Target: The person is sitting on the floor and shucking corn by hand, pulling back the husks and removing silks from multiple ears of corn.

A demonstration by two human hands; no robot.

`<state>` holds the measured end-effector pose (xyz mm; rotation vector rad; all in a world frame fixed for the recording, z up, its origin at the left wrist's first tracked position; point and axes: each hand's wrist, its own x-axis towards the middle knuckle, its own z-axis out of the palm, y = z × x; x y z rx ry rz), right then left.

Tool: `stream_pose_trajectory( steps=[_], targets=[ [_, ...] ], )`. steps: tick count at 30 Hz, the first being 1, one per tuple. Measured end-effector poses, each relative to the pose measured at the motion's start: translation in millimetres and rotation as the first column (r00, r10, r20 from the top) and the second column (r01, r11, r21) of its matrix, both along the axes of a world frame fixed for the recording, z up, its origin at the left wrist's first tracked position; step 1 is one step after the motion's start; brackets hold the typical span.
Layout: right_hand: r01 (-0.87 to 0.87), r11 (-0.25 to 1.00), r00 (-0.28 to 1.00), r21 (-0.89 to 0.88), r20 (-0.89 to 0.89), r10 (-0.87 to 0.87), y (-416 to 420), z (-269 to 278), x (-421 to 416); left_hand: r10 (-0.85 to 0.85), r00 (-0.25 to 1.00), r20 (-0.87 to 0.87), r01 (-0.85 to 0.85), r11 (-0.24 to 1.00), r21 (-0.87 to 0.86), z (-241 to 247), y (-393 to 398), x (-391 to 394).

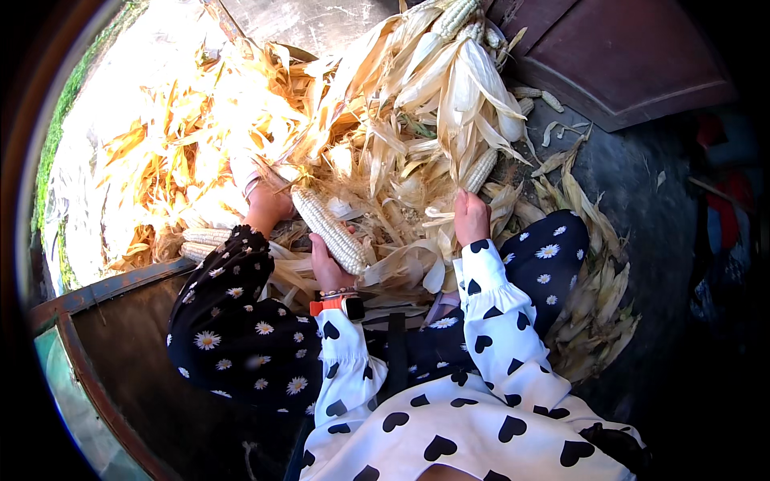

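My left hand point(331, 264) holds a husked ear of white corn point(329, 229) around its lower end, the ear slanting up to the left, with tufts of silk at its upper tip. To the right, my right hand point(472, 217) is closed, with a piece of dry husk point(441, 219) at its fingers; what lies inside the fist is hidden. Just above the right hand another bare ear point(482, 169) lies under pale husks. Loose husks point(391, 144) and corn silk cover the ground before me. More bare ears point(204, 236) lie beside my left knee.
Ears with pulled-back husks point(457, 66) are heaped at the top. A dark red wooden panel point(625, 54) stands at the upper right, with small cobs point(551, 101) near it. A framed door panel point(132, 318) is at the lower left. Unhusked ears point(592, 324) lie beside my right knee.
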<state>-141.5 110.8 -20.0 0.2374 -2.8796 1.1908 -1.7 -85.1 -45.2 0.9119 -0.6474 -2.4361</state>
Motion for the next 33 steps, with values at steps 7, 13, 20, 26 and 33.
stream_pose_trajectory(
  steps=[7,13,20,26,33],
  targets=[
    [-0.421,0.899,0.863,-0.120,0.253,0.437,-37.1,28.2,23.5,-0.280,0.959,-0.046,0.284,0.952,0.115,10.3,27.4,-7.4],
    [-0.509,0.848,0.860,0.151,0.120,0.495,-77.4,24.5,44.9,-0.255,0.966,0.034,0.258,0.957,-0.130,9.2,40.8,-5.0],
    [-0.425,0.905,0.901,0.024,-0.083,0.425,-70.6,-3.8,52.4,-0.296,0.954,0.051,0.299,0.952,-0.061,-9.3,43.9,-1.5],
    [-0.127,0.992,0.981,0.023,0.150,0.122,-37.6,-28.9,26.8,-0.274,0.959,0.064,0.271,0.961,0.062,4.1,34.6,-4.7],
    [-0.318,0.774,0.860,-0.548,0.176,0.478,-54.7,-17.4,18.6,-0.356,0.926,0.125,0.375,0.908,-0.187,28.9,33.1,-7.6]
  ],
)
